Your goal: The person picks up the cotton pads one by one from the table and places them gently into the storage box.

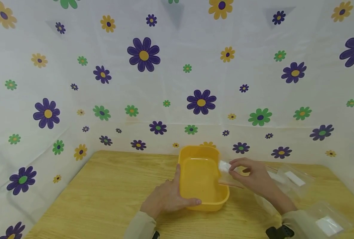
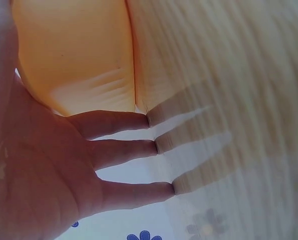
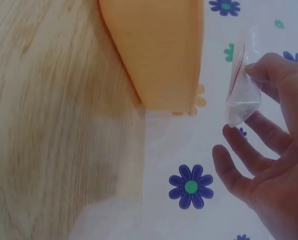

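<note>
Your right hand [image 1: 254, 176] pinches a clear plastic bag [image 1: 223, 166] with white contents between thumb and forefinger, beside the right rim of the yellow plastic basin [image 1: 198, 181]; your left hand [image 1: 169, 196] lies straight-fingered along its left side, and other clear bags [image 1: 295, 178] lie on the wood-grain table [image 1: 114, 189]

The bin [image 1: 198, 179] is yellow, the backdrop [image 1: 171, 83] flowered white.

Both sleeves [image 1: 303, 224] are pale beige; a chunky black band [image 1: 280, 232] shows on the right, a black sliver [image 1: 156, 235] on the left.
</note>
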Demonstrator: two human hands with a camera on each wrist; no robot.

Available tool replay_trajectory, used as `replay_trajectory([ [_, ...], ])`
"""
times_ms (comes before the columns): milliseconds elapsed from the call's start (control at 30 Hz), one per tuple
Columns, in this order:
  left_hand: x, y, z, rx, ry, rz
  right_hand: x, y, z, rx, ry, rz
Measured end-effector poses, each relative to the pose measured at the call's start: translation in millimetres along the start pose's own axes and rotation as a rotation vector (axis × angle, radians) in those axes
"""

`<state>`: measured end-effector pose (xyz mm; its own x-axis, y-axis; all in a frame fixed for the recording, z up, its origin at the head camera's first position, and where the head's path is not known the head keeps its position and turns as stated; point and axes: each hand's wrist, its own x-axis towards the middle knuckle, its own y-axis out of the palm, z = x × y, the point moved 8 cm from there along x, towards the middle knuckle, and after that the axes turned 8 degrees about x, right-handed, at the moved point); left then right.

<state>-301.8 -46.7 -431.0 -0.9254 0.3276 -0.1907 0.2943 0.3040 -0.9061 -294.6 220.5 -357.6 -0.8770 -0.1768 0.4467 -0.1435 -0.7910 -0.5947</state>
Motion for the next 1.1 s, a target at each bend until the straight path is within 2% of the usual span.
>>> replay_trajectory([
  [167, 0.4, 1.8, 0.1, -0.005, -0.005, 0.012, 2.8, 12.0, 4.4, -0.011, -0.036, 0.013],
  [400, 0.6, 0.1, -1.3, 0.001, 0.015, -0.003, 9.4, 23.6, 17.4, -0.001, -0.073, 0.014],
  [900, 1.1, 0.7, -1.0, 0.015, 0.010, -0.014, 13.0, 52.1, 20.2, -0.014, -0.030, 0.066],
  [1100, 0.0, 1.1, -0.8, 0.010, 0.001, 0.001, 13.3, 58.8, 20.7, -0.035, -0.049, 0.070],
])
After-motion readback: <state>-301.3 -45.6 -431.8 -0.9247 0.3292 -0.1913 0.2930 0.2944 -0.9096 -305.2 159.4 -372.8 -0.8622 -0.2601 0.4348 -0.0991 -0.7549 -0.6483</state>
